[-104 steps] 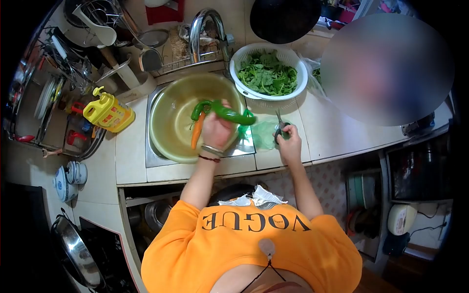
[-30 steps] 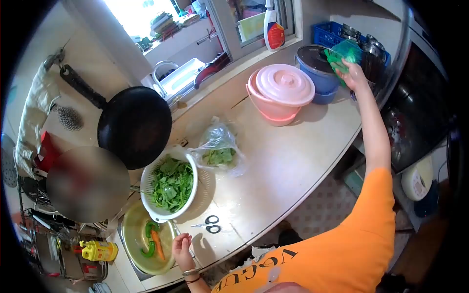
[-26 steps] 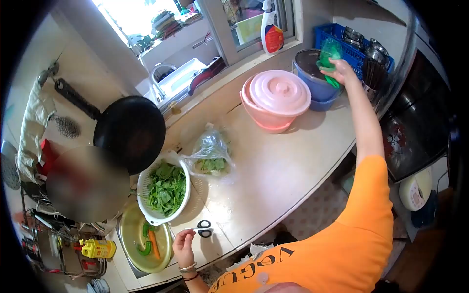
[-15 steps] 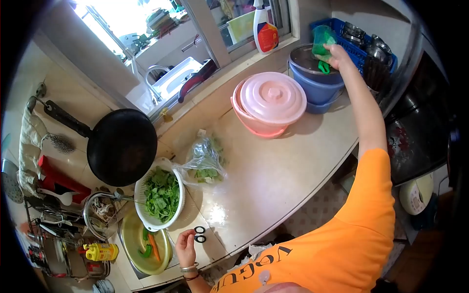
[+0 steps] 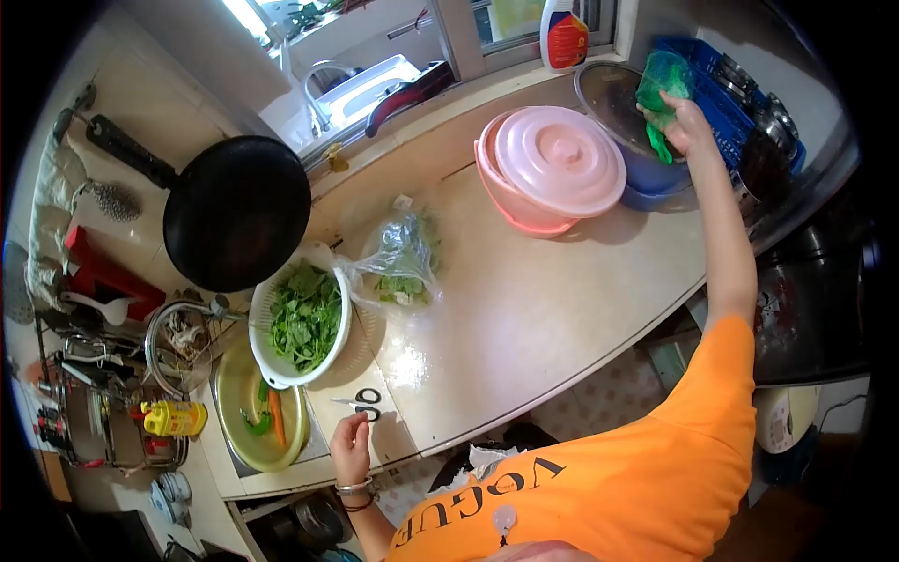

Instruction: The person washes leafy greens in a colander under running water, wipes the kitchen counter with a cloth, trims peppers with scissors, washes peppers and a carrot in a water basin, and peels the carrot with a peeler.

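Observation:
My right hand (image 5: 688,124) is closed on a crumpled, see-through green plastic bag (image 5: 667,84). It holds the bag over the lidded blue bucket (image 5: 646,173) at the back right, and part of the green hangs below my fingers. Down at the left front, my left hand (image 5: 351,450) is loosely curled, with nothing visible in it. Its fingertips are close beside the black handles of a pair of scissors (image 5: 367,405) lying on the counter; whether they touch is unclear. A white colander (image 5: 347,323) of leafy greens (image 5: 304,318) stands beyond that hand.
A pink lidded bucket (image 5: 560,155) stands left of the blue one. A clear bag of greens (image 5: 405,258) lies by the colander. A yellowish basin (image 5: 292,440) holds a carrot (image 5: 277,417) and green peppers. A black pan (image 5: 237,214) hangs at left; a blue basket (image 5: 716,108) sits back right.
The view has shifted, so the counter things sit elsewhere in the frame. My right hand still grips the green bag, now more spread out. The scissors' blades now show beside my left hand.

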Available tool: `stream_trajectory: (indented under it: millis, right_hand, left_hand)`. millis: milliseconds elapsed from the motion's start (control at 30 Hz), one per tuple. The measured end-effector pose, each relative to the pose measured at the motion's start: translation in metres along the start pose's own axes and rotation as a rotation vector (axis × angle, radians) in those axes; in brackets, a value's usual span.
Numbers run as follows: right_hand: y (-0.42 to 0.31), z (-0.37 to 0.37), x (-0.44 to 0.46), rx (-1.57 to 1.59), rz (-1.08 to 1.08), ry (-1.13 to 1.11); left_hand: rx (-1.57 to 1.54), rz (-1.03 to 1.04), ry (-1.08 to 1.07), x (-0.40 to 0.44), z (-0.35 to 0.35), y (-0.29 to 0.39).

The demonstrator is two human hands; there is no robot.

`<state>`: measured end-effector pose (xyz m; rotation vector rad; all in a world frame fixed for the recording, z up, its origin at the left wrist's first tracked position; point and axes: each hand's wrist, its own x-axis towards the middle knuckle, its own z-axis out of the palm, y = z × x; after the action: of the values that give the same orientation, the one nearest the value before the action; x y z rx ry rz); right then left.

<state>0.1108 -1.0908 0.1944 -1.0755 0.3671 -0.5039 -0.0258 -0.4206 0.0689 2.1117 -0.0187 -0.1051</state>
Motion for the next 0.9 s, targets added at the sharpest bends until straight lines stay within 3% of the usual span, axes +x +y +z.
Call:
stream_trajectory:
  millis: [267, 333, 400, 500, 567, 733, 900]
  right_hand:
    - [0.028, 0.034, -0.025, -0.196, 0.012, 0.022]
    - [0.03, 0.031, -0.024, -0.206, 0.031, 0.029]
    - [0.028, 0.033, -0.021, -0.192, -0.004, 0.08]
    - [0.025, 0.033, -0.02, -0.225, 0.033, 0.119]
    - [0.024, 0.036, -0.022, -0.212, 0.009, 0.125]
    - [0.028, 0.029, -0.014, -0.167, 0.011, 0.087]
    - [0.029, 0.041, -0.015, -0.262, 0.011, 0.106]
  left_hand:
    - [0.077, 0.045, -0.025, 0.0, 0.008, 0.024]
    - [0.171, 0.187, -0.04, 0.012, 0.023, 0.043]
    - [0.185, 0.653, -0.116, 0.035, 0.06, 0.09]
    - [0.264, 1.203, -0.396, 0.068, 0.125, 0.195]
    - [0.431, 1.424, -0.381, 0.085, 0.169, 0.243]
    - [0.81, 1.383, -0.147, 0.161, 0.241, 0.247]
    - [0.765, 1.243, -0.103, 0.184, 0.23, 0.246]
